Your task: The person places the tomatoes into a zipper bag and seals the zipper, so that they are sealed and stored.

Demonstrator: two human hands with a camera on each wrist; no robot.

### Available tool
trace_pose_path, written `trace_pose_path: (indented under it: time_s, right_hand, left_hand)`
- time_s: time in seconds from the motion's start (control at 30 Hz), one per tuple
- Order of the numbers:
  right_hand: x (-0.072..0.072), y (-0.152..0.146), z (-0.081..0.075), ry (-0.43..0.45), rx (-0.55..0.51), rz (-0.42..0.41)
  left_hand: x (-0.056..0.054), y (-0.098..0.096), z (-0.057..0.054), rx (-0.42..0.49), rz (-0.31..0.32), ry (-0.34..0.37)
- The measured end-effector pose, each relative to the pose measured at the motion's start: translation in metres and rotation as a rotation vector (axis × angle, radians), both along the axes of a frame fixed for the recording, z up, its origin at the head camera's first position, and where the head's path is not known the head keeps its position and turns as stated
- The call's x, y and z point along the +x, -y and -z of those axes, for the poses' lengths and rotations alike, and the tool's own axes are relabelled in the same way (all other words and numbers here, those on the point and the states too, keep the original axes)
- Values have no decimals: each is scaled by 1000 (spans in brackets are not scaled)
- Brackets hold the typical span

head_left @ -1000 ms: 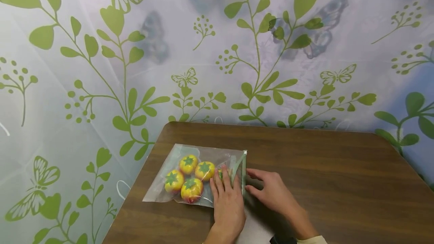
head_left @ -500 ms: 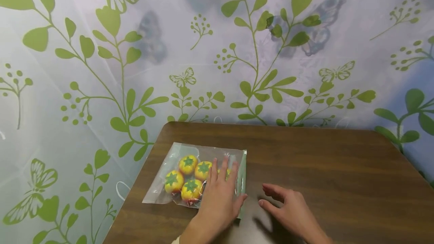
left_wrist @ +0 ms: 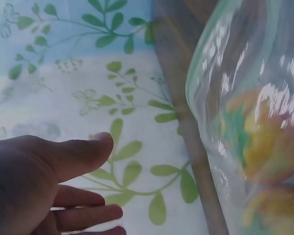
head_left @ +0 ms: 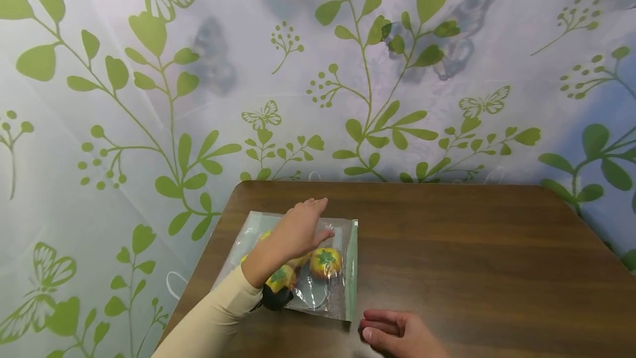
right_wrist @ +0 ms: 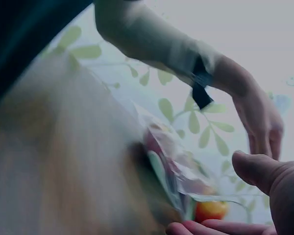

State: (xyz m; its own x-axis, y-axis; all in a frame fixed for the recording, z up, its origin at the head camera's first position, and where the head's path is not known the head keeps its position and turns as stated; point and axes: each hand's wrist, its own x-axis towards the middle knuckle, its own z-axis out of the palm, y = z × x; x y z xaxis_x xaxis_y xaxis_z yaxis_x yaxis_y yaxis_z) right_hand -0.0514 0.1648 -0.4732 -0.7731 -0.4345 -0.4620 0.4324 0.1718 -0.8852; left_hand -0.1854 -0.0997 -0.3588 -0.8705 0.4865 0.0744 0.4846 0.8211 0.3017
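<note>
A clear zip bag [head_left: 338, 297] with a pale green strip along its right edge lies flat on the table. Inside are several round yellow-and-red fruits [head_left: 326, 263] with green star-shaped tops, some hidden behind the left forearm. My left hand [head_left: 298, 229] hovers over the bag, fingers stretched out; in the left wrist view its thumb and fingers stand apart, with nothing between them. To the right of the bag's near corner is my right hand [head_left: 404, 336], fingers loosely bent. The right wrist view shows the right thumb [right_wrist: 257, 169] well apart from its fingers, with no thing held.
The brown wooden table [head_left: 472, 258] extends to the right of the bag. Behind it hangs a pale curtain [head_left: 278, 142] printed with green leaves and butterflies. A dark band [right_wrist: 201, 83] is on the left wrist.
The left hand has lifted off the bag's right part and moved left and farther over it, uncovering one fruit. The right hand has drawn back from the bag's edge toward the near side.
</note>
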Motion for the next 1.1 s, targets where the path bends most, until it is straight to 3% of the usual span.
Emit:
trace_pose_path:
  time_s: [0.2, 0.43, 0.7, 0.93, 1.1]
  right_hand:
    - [7, 13, 11, 184, -129, -1]
    - [5, 29, 22, 246, -244, -66]
    - [4, 60, 29, 290, -347, -38]
    - [1, 76, 32, 346, -453, 111]
    - [3, 76, 31, 324, -491, 178]
  left_hand:
    - [-36, -9, 6, -26, 59, 111]
    - [-68, -25, 24, -84, 65, 220]
    - [-91, -41, 44, -178, 76, 278]
    - [-103, -45, 62, -207, 119, 323]
    - [-106, -43, 66, -176, 134, 334]
